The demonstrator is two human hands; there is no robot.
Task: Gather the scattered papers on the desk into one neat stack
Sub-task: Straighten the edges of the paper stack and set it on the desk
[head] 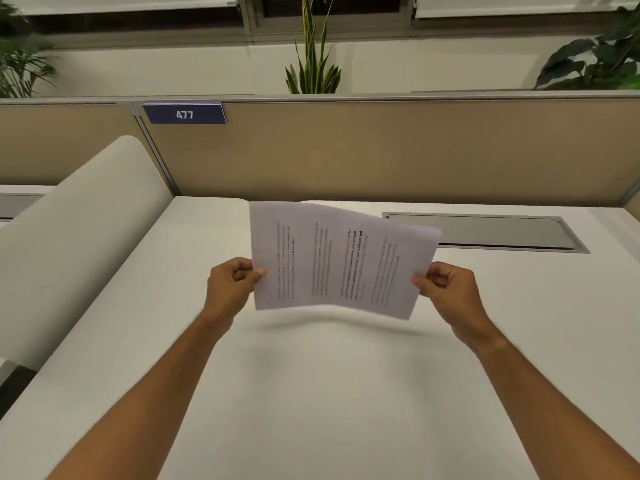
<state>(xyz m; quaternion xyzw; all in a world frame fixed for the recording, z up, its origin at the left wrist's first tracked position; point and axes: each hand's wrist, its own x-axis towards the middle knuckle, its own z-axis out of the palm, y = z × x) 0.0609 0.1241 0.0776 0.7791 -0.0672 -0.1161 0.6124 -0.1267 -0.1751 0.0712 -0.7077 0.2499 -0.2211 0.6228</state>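
Note:
A bundle of white printed papers (337, 259) is held upright above the white desk (311, 393), its printed lines running vertically. My left hand (230, 282) pinches the bundle's left edge near its lower corner. My right hand (446, 289) pinches the right edge. The sheets bow slightly in the middle, and their lower edge hangs a little above the desk and casts a soft shadow. How many sheets the bundle holds is hidden. No loose papers lie elsewhere on the desk.
A tan partition (381, 150) with a blue "477" label (184, 114) closes the back. A grey cable hatch (485, 232) is set into the desk at back right. A white rounded divider (79, 230) borders the left. Plants (313, 64) stand behind the partition.

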